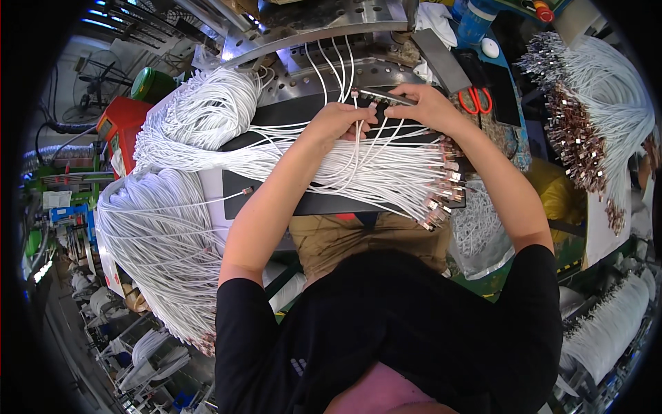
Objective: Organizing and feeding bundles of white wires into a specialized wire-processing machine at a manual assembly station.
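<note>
My left hand (339, 121) is closed in a pinch on thin white cables near their small connector ends. Close beside it, my right hand (429, 109) has its fingers around the end of a slim grey metal strip (387, 96). Small connector ends (356, 92) sit along this strip, with white cables hanging from them. Below both hands, a fanned bundle of white cables (358, 169) lies across a dark work surface (345, 205), its coppery connector ends (441, 200) at the right. One loose cable's connector (247, 191) rests near my left forearm.
Coiled white cables (200, 114) and a large hanging bundle (162, 241) are at the left, beside a red box (124, 131). A perforated metal machine (296, 86) stands ahead. Orange-handled scissors (476, 101) lie at the right; another cable bundle (596, 96) is farther right.
</note>
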Demonstrator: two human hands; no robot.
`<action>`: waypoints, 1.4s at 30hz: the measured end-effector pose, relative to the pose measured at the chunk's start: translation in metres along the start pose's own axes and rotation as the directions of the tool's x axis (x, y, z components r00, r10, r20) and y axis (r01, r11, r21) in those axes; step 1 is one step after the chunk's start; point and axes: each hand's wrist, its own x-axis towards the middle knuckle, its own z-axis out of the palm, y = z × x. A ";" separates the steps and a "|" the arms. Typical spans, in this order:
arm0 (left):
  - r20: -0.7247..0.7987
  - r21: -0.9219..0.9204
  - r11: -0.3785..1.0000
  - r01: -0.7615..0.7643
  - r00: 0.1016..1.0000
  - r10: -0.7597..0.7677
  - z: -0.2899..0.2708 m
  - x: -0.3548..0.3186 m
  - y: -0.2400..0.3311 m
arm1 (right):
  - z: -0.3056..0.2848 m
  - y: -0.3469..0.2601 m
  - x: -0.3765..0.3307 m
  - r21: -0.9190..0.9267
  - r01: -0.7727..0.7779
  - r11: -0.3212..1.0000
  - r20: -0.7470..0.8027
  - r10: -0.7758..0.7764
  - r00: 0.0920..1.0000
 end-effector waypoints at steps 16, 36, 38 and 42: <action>0.046 0.008 1.000 0.029 0.999 -0.030 -0.024 -0.010 -0.002 | -0.004 0.002 0.003 -0.031 -0.039 0.999 0.058 0.041 0.998; -0.102 0.973 0.188 -0.133 0.485 0.869 -0.028 0.009 0.029 | -0.004 -0.010 0.050 -0.847 0.233 0.479 -0.165 -0.652 0.740; -0.009 0.996 0.032 -0.082 0.257 0.966 -0.036 0.036 0.026 | 0.005 -0.022 0.089 -0.820 0.196 0.538 -0.322 -0.716 0.619; -0.067 0.986 0.137 -0.097 0.525 0.849 -0.020 0.071 0.040 | -0.042 0.026 0.204 -0.879 0.138 0.457 -0.279 -0.727 0.627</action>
